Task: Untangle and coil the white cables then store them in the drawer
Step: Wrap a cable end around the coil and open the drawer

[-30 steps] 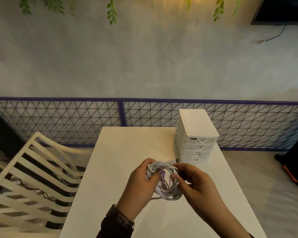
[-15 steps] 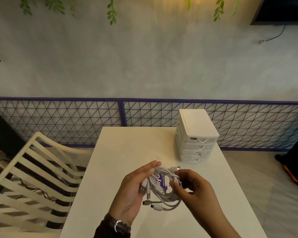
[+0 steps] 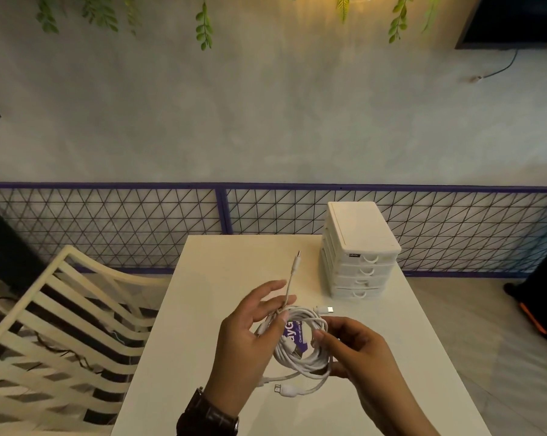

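A bundle of white cables with a purple label hangs in loops just above the white table, held between both hands. My left hand pinches one strand, whose plug end sticks up and away. My right hand grips the right side of the loops. Two other plugs stick out, one at the top right and one at the bottom. The white drawer unit stands at the table's far right, all its drawers shut.
A cream slatted chair stands left of the table. A purple-framed wire mesh fence runs behind it, below a grey wall. A dark object with an orange stripe sits on the floor at right.
My left hand has opened and drawn one cable end up out of the bundle. The loops have loosened and spread between my hands.
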{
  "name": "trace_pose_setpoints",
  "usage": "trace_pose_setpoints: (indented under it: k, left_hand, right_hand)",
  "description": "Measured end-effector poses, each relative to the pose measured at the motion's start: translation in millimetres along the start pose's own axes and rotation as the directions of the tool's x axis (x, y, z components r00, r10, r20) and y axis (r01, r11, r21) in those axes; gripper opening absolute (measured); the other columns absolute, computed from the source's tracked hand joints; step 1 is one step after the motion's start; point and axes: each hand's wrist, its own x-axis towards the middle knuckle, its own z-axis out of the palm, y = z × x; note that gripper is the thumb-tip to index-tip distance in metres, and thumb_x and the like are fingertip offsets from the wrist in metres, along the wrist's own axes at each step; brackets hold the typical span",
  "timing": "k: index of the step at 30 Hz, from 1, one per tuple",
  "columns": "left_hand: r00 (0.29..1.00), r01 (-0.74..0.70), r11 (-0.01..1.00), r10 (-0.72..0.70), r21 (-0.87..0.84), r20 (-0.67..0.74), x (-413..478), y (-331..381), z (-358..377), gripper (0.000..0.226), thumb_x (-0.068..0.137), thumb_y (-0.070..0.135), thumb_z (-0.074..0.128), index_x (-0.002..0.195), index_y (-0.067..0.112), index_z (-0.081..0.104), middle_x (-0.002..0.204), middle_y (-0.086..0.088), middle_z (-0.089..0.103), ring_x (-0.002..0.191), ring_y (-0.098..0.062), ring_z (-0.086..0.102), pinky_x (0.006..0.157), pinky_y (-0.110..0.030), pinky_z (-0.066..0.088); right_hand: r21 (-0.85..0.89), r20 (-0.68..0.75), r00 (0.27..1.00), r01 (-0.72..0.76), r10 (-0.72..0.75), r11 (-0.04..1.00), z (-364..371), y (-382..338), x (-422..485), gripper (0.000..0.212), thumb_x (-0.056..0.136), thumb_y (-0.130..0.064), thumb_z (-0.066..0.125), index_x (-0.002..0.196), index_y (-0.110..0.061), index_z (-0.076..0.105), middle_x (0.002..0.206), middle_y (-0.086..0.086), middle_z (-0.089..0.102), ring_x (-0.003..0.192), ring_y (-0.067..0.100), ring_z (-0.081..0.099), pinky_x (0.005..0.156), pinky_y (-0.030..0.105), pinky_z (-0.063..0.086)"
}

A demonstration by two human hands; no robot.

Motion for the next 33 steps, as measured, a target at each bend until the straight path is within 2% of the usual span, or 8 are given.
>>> trace_pose_setpoints:
  k: [4,8,14,20,24,27,30,33]
  left_hand:
    - [0.993,-0.106,0.984,0.095,0.146,0.077,1.0,-0.6,-5.2,0.024,0.079,0.029,0.066,0.100,0.039,0.070,0.106,0.023,0.069,0.104,0.002,0.063,0.089,-0.014,0.047]
    - [0.990,-0.017,0.993,0.001,0.116,0.139,-0.4,-6.1,-5.3,0.022,0.079,0.012,0.070,0.088,0.031,0.075,0.114,0.026,0.064,0.083,0.010,0.062,0.073,-0.011,0.049]
    - [0.968,0.155,0.988,-0.152,0.001,0.200,-13.5,-12.4,12.5,0.015,0.078,0.025,0.072,0.089,0.034,0.075,0.109,0.014,0.071,0.109,-0.005,0.062,0.090,-0.037,0.053]
    - [0.921,0.377,0.909,-0.348,-0.179,0.173,-15.1,-3.1,18.4,0.027,0.090,0.003,0.053,0.077,0.016,0.073,0.077,0.000,0.074,0.084,-0.017,0.071,0.064,-0.028,0.058]
    - [0.914,0.397,0.890,-0.362,-0.224,0.181,-15.3,5.0,19.8,0.027,0.088,0.003,0.055,0.075,0.017,0.075,0.077,0.000,0.074,0.085,-0.017,0.071,0.066,-0.028,0.059]
    - [0.911,0.411,0.881,-0.387,-0.237,0.143,-24.0,7.4,30.7,0.027,0.086,0.004,0.059,0.075,0.021,0.077,0.088,-0.005,0.075,0.088,-0.020,0.071,0.071,-0.031,0.060]
    - [0.904,0.422,0.860,-0.422,-0.287,0.066,-35.3,5.4,43.7,0.033,0.084,0.001,0.060,0.070,0.025,0.078,0.089,-0.004,0.076,0.087,-0.021,0.072,0.071,-0.029,0.059]
    - [0.896,0.417,0.847,-0.443,-0.329,-0.006,-38.8,5.2,48.4,0.040,0.084,-0.002,0.060,0.065,0.028,0.077,0.079,0.003,0.077,0.083,-0.016,0.072,0.069,-0.026,0.059]
  right_hand:
    - [0.007,-0.009,0.999,0.039,-0.039,0.999,0.0,-2.6,-0.9,0.010,0.082,-0.003,0.065,0.083,-0.008,0.073,0.073,0.012,0.073,0.059,0.014,0.064,0.052,0.027,0.054]
    - [-0.042,-0.060,0.994,0.084,-0.087,0.996,-1.3,-2.0,1.7,0.010,0.081,-0.005,0.066,0.088,-0.010,0.071,0.068,0.009,0.068,0.053,0.010,0.061,0.049,0.022,0.049]
    - [0.023,-0.162,0.985,0.063,-0.058,0.998,0.6,4.6,10.7,0.009,0.091,-0.014,0.055,0.098,-0.012,0.060,0.074,0.006,0.068,0.054,0.012,0.062,0.050,0.024,0.050]
    - [0.041,-0.217,0.973,0.095,-0.084,0.995,0.3,6.1,14.4,0.017,0.088,-0.016,0.059,0.104,-0.016,0.053,0.087,0.012,0.062,0.048,0.011,0.057,0.042,0.022,0.046]
    - [0.161,-0.281,0.956,0.131,-0.082,0.978,0.7,5.9,13.8,0.026,0.078,-0.015,0.070,0.098,-0.004,0.058,0.075,0.016,0.066,0.058,0.017,0.065,0.048,0.026,0.052]
    - [0.135,-0.334,0.939,0.130,-0.078,0.982,2.2,9.7,13.5,0.024,0.074,-0.023,0.072,0.087,-0.004,0.065,0.076,0.014,0.072,0.070,0.024,0.068,0.064,0.039,0.056]
    - [0.068,-0.317,0.946,0.092,-0.066,0.993,2.7,9.0,13.6,0.016,0.080,-0.027,0.067,0.085,-0.011,0.067,0.071,0.002,0.071,0.066,0.021,0.061,0.050,0.031,0.051]
    - [0.128,-0.192,0.981,0.032,-0.007,0.991,0.3,4.3,13.4,0.029,0.093,-0.037,0.047,0.093,-0.017,0.068,0.071,0.000,0.069,0.056,0.020,0.058,0.048,0.030,0.048]
